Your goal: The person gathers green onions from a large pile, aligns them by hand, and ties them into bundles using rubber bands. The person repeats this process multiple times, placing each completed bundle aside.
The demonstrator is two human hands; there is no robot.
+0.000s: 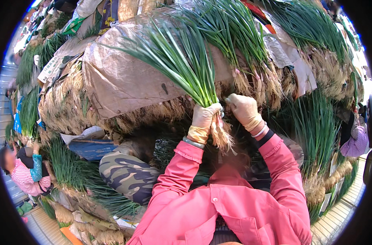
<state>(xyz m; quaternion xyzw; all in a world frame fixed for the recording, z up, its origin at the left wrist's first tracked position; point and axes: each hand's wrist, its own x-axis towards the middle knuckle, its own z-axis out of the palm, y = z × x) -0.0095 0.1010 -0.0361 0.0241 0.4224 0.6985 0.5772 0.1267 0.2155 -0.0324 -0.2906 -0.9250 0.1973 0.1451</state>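
Observation:
My left hand (204, 118), in a thin pale glove, grips a bunch of green onions (201, 82) just above the roots. The long green leaves fan up and to the left over a stained woven sheet (143, 73). Pinkish-white bulbs and straw-coloured roots (220, 131) hang below my fist. Close to the right of the bunch is my right hand (244, 111), gloved as well, with its fingers curled in. Whether anything is between those fingers is hidden.
More green onions (235, 33) lie on the heap ahead, roots towards me. Dense root ends (63, 95) line the heap's edge. Upright leaves (314, 128) stand on my right. A blue sack (92, 147) lies by my camouflage-clad knee (129, 174). Another person (27, 171) sits at far left.

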